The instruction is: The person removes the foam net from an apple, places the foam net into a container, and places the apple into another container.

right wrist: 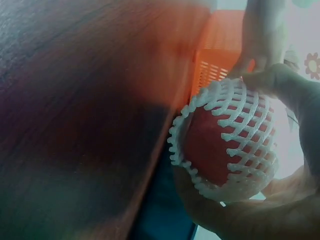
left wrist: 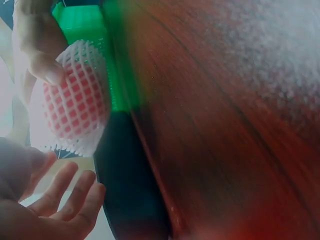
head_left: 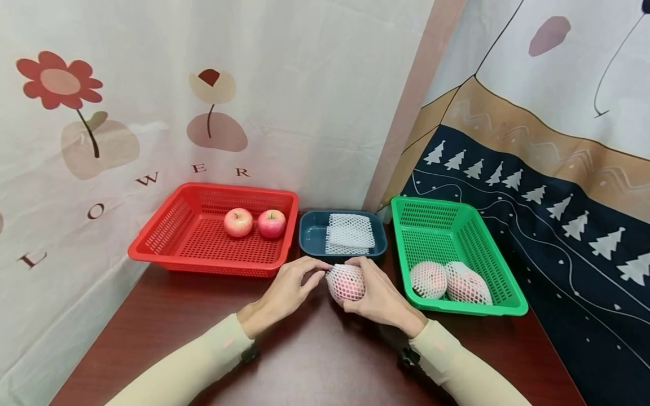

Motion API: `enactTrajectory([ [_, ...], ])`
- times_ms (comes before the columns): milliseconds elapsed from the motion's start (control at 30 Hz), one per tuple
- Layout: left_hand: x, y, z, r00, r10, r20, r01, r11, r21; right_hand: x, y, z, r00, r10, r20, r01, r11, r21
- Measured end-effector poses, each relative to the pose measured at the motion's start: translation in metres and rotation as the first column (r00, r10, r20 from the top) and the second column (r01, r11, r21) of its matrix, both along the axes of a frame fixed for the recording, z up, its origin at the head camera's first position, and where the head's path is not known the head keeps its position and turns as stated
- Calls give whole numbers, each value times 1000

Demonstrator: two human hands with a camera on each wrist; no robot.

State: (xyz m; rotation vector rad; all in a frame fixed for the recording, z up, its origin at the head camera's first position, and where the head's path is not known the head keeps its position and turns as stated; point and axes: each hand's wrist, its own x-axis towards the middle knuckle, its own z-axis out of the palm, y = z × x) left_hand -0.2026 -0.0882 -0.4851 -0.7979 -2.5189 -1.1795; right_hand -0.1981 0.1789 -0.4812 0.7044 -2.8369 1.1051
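Note:
Above the table, in front of the small dark blue tray (head_left: pixel 304 239), my right hand (head_left: pixel 378 296) grips an apple in a white foam net (head_left: pixel 346 283). Its fingers and thumb curl round the sides of the netted apple. My left hand (head_left: pixel 289 290) pinches the left end of the foam net between thumb and forefinger, its other fingers loosely spread in the left wrist view. Red skin shows through the mesh and, in the right wrist view, at the net's open end (right wrist: pixel 205 150). Folded foam nets (head_left: pixel 350 232) lie in the blue tray.
At the left, a red basket (head_left: pixel 178 262) holds two bare apples (head_left: pixel 238 222). A green basket (head_left: pixel 500 270) at the right holds two netted apples (head_left: pixel 429 279). The baskets flank the blue tray on the brown table (head_left: pixel 304 361). A printed curtain (head_left: pixel 315 101) hangs behind.

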Motion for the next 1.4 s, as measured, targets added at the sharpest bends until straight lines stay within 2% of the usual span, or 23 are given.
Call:
enactTrajectory([
  [200,2,-1,2,996,-70,-49,72,996,52,5,3,10,999,49,5,-49,999,-11],
  [367,5,-2,4,987,-150,-49,155,983,97,7,4,14,997,73,-3,-73,997,-22],
  [733,14,-3,9,976,-210,-55,215,969,118,12,2,19,996,85,37,-83,996,-32],
  [900,17,-3,9,965,-250,-78,257,963,87,15,3,19,996,85,28,-84,996,-21],
  [1033,19,-1,11,957,-286,-50,289,955,72,18,4,19,996,90,2,-90,996,0],
  [1133,20,0,12,955,-292,-42,294,955,40,19,5,19,995,95,-14,-95,995,9],
  [1300,22,3,15,949,-295,-113,289,955,-63,20,5,18,993,120,-8,-120,993,-21],
  [1400,24,3,17,941,-314,-128,303,948,-99,21,4,18,988,154,-3,-154,987,-36],
])
